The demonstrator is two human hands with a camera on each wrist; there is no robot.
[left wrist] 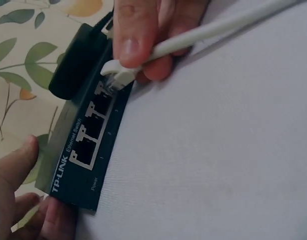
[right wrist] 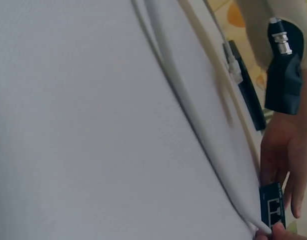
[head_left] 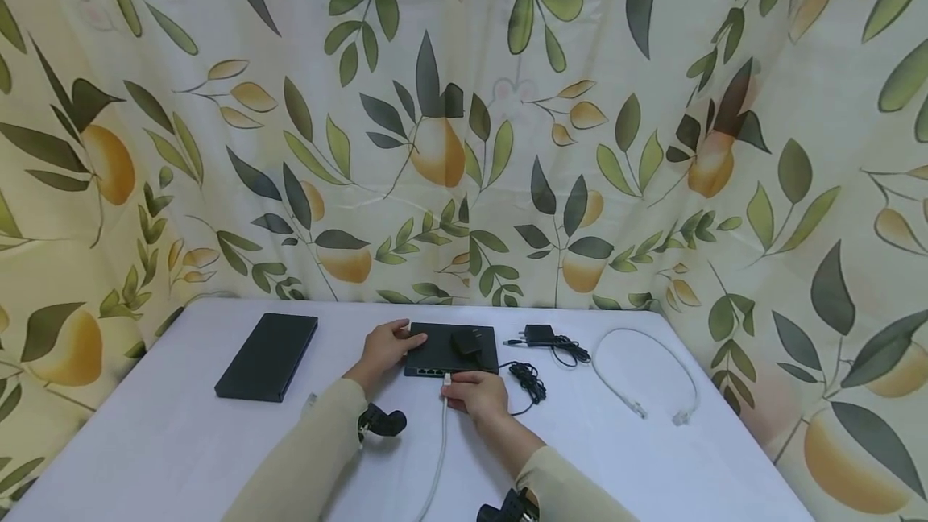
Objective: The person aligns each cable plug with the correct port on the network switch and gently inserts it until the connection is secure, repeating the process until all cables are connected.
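Observation:
A black TP-LINK Ethernet switch [head_left: 430, 340] lies at the table's middle, its row of ports [left wrist: 95, 122] facing the front edge. My left hand [head_left: 383, 351] grips the switch's left end, thumb on top and fingers lower down. With thumb and fingers, my right hand [head_left: 482, 395] pinches the white network cable [head_left: 441, 445] close behind its clear plug [left wrist: 118, 80]. The plug touches or nearly touches the port face beyond the first ports; whether it sits inside a port cannot be told. A black power adapter [head_left: 466, 342] rests on the switch's top.
Left on the white table [head_left: 159, 417] lies a flat black box-like device [head_left: 267, 357]. Right of the switch are a coiled black cord [head_left: 529, 381], a second black adapter [head_left: 539, 335] with its cord, and a looped white network cable [head_left: 685, 365]. A patterned curtain [head_left: 464, 208] hangs behind.

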